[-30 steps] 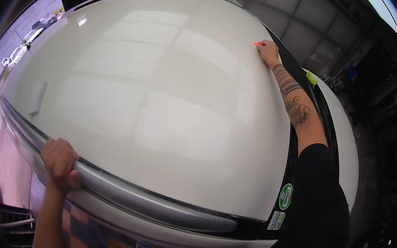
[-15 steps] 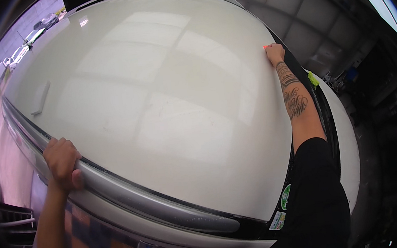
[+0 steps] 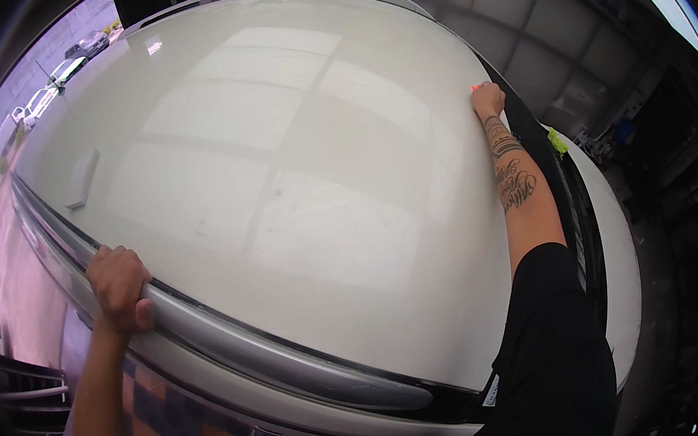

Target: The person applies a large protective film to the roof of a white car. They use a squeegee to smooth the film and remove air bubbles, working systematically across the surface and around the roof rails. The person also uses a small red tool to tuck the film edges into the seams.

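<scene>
Silver rail (image 3: 283, 359) under left hand (image 3: 120, 283), long axis toward lower right

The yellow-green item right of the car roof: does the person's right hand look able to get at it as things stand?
Probably yes: nothing visible blocks the right hand from the yellow-green item, though that hand holds a small orange thing.

That person's bare left grip (image 3: 119, 285) curls over the long silver rail (image 3: 296, 364) edging a glossy cream-white car roof (image 3: 326, 246); the bare right grip (image 3: 488, 99) pinches a small bright-orange piece (image 3: 475, 88) near the roof's edge.
</scene>
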Demonstrator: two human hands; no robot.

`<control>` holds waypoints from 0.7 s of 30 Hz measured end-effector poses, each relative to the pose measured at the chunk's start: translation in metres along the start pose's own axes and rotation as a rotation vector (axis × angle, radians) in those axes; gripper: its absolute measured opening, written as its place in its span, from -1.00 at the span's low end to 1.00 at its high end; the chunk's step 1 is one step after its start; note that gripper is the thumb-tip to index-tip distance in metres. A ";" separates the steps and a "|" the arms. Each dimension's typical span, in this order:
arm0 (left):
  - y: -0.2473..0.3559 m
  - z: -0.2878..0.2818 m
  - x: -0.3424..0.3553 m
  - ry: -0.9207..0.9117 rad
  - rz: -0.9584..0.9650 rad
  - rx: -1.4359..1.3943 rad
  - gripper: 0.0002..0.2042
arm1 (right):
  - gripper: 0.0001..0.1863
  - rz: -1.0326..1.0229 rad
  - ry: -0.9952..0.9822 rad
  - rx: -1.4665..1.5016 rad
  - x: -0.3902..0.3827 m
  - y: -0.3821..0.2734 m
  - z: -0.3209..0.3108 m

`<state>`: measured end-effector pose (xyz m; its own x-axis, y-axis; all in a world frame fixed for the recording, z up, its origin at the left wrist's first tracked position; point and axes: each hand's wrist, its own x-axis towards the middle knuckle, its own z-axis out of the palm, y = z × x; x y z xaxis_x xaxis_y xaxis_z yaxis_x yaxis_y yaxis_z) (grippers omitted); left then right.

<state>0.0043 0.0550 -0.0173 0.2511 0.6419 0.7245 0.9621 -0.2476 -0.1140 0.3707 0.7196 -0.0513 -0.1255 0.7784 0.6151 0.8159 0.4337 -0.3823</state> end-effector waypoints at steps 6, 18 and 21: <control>0.014 -0.059 -0.028 -0.171 -0.106 0.171 -0.48 | -0.85 -0.833 -0.462 0.899 -0.216 -0.336 -0.062; 0.008 -0.052 -0.020 -0.166 -0.095 0.146 -0.48 | -0.84 -0.486 -0.265 0.667 -0.151 -0.284 -0.007; 0.010 -0.052 -0.017 -0.152 -0.101 0.164 -0.47 | -0.84 -0.779 -0.270 0.793 -0.190 -0.330 -0.033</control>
<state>0.0039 0.0036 0.0049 0.1544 0.7620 0.6289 0.9844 -0.0640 -0.1641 0.1434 0.4135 -0.0195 -0.6368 0.2029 0.7438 -0.1106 0.9307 -0.3486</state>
